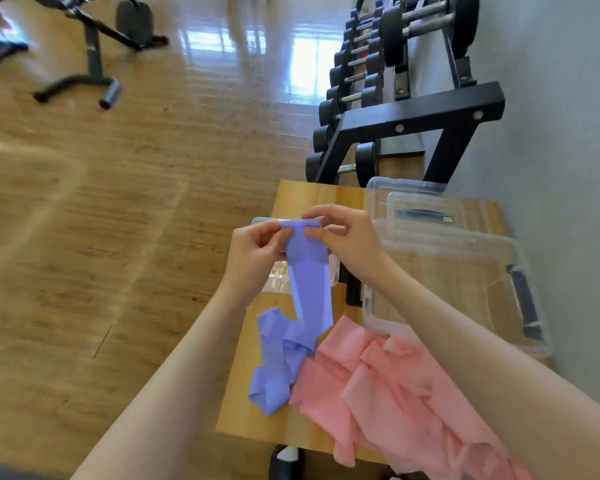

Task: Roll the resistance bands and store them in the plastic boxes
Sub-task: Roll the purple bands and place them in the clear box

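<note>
Your left hand [253,247] and right hand [343,233] both pinch the purple band [309,289]; the big clear box [465,289] holds nothing

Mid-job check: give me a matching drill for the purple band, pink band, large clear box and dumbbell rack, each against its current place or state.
Things:
1. purple band
2. pink band
3. large clear box
4. dumbbell rack

States:
A. lying loose on the table, untouched
B. standing on the floor beyond the table
C. top end pinched by left hand and right hand
D. open and holding no band

Pairs: 1-C, 2-A, 3-D, 4-B
</note>
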